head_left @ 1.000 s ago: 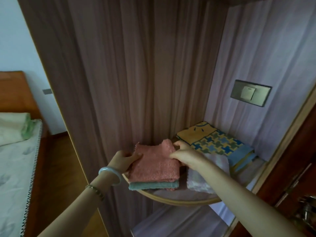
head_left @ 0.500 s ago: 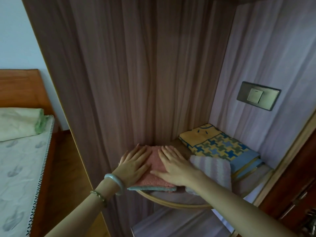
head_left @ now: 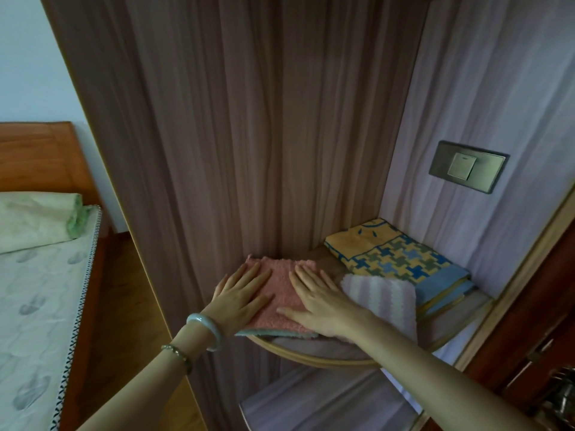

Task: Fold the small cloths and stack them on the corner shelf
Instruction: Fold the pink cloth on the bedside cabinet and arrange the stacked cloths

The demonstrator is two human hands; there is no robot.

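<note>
A folded pink cloth (head_left: 281, 289) lies on top of a pale blue cloth (head_left: 273, 333) at the left of the rounded corner shelf (head_left: 311, 356). My left hand (head_left: 241, 298) and my right hand (head_left: 320, 301) both rest flat on the pink cloth, fingers spread, holding nothing. A white and lilac striped cloth (head_left: 384, 298) lies just right of my right hand. Behind it sits a folded yellow, blue and green patterned cloth (head_left: 395, 259) against the wall.
Wood panels close the shelf at the back and left. A light switch (head_left: 468, 166) is on the right wall. A lower shelf (head_left: 311, 402) sits beneath. A bed (head_left: 34, 290) with a green pillow is at the far left. A dark door edge stands at the right.
My hands went from pinching the pink cloth's far corners to lying flat on top of it. The cloth now sits square on the stack, pressed down.
</note>
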